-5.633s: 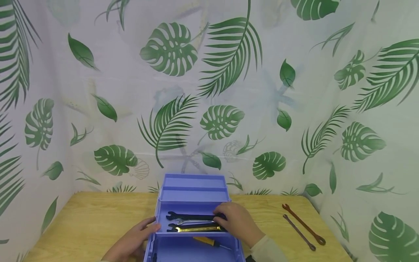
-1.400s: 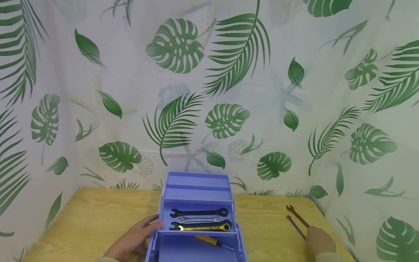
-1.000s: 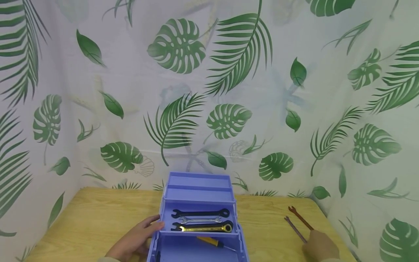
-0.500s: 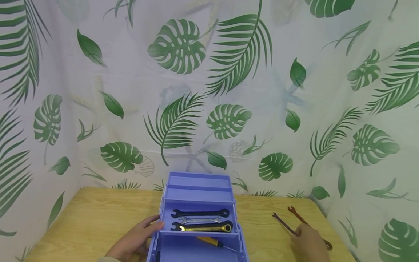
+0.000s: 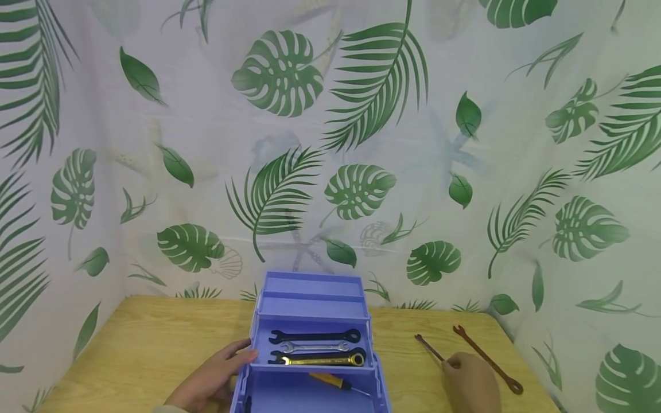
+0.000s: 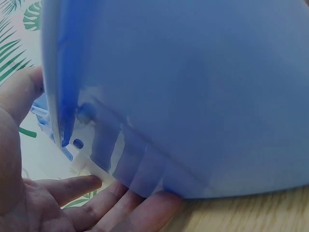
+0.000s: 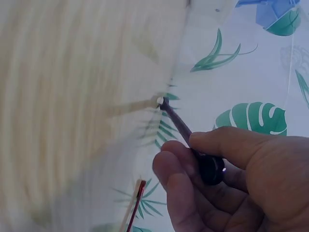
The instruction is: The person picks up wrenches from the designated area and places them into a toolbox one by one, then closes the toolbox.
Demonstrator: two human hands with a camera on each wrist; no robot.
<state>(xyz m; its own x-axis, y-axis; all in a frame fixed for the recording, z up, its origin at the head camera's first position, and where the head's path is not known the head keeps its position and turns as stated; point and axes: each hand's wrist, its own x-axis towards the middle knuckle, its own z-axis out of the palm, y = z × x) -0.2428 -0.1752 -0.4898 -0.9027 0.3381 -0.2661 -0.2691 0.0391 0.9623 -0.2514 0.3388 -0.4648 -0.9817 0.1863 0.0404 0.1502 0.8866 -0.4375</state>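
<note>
A blue toolbox stands unfolded on the table. My left hand holds its left side, thumb over the upper tray's edge; in the left wrist view the other fingers lie against the box wall. My right hand pinches a small dark wrench right of the box, its far end pointing up and left. The right wrist view shows the wrench shaft coming out between thumb and fingers. In the upper tray lie a black wrench, a silver wrench and a gold wrench, which partly covers another black one.
A reddish-brown wrench lies on the wooden table beyond my right hand. Inside the lower compartment is a yellow-handled screwdriver. A leaf-patterned curtain rises behind the table.
My right hand has left the upper tray, taken hold of the small dark wrench and drawn it leftward off its place beside the reddish-brown one. The left hand keeps its hold on the box.
</note>
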